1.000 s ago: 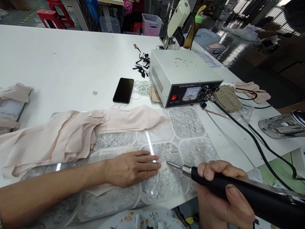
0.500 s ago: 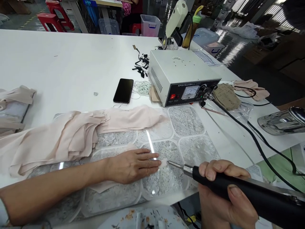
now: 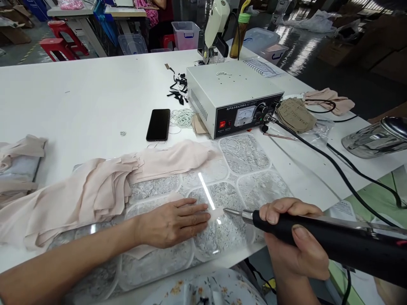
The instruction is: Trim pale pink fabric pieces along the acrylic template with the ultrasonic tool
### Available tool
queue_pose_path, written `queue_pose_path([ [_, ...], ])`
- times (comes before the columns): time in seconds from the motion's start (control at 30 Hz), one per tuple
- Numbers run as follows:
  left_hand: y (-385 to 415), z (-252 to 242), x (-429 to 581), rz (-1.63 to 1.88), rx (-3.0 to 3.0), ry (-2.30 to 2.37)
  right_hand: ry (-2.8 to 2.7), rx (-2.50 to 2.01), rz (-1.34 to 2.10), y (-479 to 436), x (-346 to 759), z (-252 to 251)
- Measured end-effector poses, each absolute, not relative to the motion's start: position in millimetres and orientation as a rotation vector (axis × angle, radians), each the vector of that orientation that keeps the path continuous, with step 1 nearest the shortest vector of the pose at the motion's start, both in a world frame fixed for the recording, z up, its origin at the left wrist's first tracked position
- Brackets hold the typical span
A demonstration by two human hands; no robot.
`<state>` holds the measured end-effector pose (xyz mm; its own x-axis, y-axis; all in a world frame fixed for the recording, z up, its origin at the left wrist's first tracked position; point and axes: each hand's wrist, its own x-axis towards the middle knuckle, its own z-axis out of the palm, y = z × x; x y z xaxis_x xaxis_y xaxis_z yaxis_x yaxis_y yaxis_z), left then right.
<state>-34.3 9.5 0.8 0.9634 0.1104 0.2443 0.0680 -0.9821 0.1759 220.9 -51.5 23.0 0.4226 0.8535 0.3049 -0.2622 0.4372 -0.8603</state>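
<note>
My left hand (image 3: 174, 222) lies flat, fingers stretched out, on a thin pale pink cloth piece (image 3: 217, 213) whose end shows past the fingertips. The rest of that piece is mostly hidden under the hand and forearm. Closed around a black handheld ultrasonic tool (image 3: 286, 228), my right hand (image 3: 294, 241) points its slim metal tip left. That tip is at the end of the cloth; whether it touches I cannot tell. Beneath is a clear-edged, grey-patterned mat (image 3: 254, 154). A stack of pink cloth pieces (image 3: 101, 182) lies beyond my left forearm.
A grey power unit (image 3: 235, 89) with a dial stands behind the mat, its black cable (image 3: 337, 165) running right. Nearby are a phone (image 3: 158, 125), thin cord (image 3: 183, 118), black scraps (image 3: 179, 90) and brown card pieces (image 3: 295, 114). A clear jar (image 3: 372, 137) lies at the right.
The head view has shifted slightly. My left hand has slid a little left, showing slightly more of the cloth's end. The tool tip stays close to that end, still in my right hand.
</note>
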Motion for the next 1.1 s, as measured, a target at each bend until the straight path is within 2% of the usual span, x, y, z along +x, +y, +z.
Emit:
queue_pose_path([
  [1.1, 8, 0, -32, 0.476, 2.883, 0.201, -0.973, -0.739, 0.922, -46, 197, 28],
])
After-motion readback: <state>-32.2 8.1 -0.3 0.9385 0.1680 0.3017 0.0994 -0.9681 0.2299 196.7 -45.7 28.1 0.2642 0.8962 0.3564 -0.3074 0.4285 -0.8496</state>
